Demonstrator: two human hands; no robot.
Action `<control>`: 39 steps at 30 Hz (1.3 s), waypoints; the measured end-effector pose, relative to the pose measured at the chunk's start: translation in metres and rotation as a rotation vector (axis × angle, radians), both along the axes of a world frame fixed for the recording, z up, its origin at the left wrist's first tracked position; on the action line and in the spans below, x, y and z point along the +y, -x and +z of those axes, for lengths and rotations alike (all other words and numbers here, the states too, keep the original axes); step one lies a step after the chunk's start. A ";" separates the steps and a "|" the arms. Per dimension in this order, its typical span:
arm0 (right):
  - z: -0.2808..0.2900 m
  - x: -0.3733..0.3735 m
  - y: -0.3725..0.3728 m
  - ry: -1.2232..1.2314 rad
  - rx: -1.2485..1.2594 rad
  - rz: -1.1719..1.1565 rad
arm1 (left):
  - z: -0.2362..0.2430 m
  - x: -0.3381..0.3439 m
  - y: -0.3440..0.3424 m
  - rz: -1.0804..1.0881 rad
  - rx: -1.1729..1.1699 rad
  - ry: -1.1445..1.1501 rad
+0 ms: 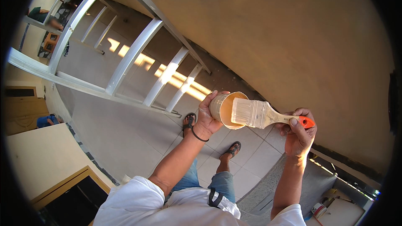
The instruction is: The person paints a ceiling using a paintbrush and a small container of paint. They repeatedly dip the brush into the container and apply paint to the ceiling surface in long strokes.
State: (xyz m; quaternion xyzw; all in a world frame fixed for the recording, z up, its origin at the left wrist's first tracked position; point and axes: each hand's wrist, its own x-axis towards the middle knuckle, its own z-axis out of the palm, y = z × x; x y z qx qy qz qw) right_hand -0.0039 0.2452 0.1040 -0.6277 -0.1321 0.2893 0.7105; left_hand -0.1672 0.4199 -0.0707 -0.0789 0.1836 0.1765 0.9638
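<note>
My left hand [208,115] is wrapped round a small cream-coloured paint cup [217,109], tilted with its mouth toward the right. Pale orange-beige paint coats its inner wall. In my right hand [300,132] is a wide flat paintbrush [270,115], pinched by its wooden handle near the red-orange end. The brush's bristles, caked with cream paint, lie across the mouth of the cup. Whether they touch the rim, I cannot tell.
An aluminium ladder [134,58] stands at the upper left. A tan wall [301,37] rises along the right. Below are my sandalled feet on a tiled floor [255,150]. A paint bucket [319,209] is at the lower right. Other people [47,120] are at the far left.
</note>
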 end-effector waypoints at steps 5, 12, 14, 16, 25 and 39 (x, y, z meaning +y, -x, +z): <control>-0.007 -0.026 -0.031 0.076 0.133 0.080 | -0.005 0.000 -0.007 -0.014 0.001 -0.029; 0.020 -0.024 -0.056 0.423 -0.028 0.473 | -0.010 0.002 -0.018 -0.037 0.010 -0.047; 0.027 -0.019 -0.058 0.503 0.007 0.581 | -0.013 0.004 -0.019 -0.047 0.007 -0.024; 0.026 -0.020 -0.056 0.484 0.081 0.635 | -0.011 0.005 -0.022 -0.062 -0.004 0.001; -0.014 -0.012 -0.010 0.333 -0.548 0.646 | -0.032 0.018 -0.034 -0.054 -0.057 0.029; -0.067 0.059 0.007 0.178 -0.233 0.211 | -0.040 0.071 -0.029 0.001 -0.095 -0.033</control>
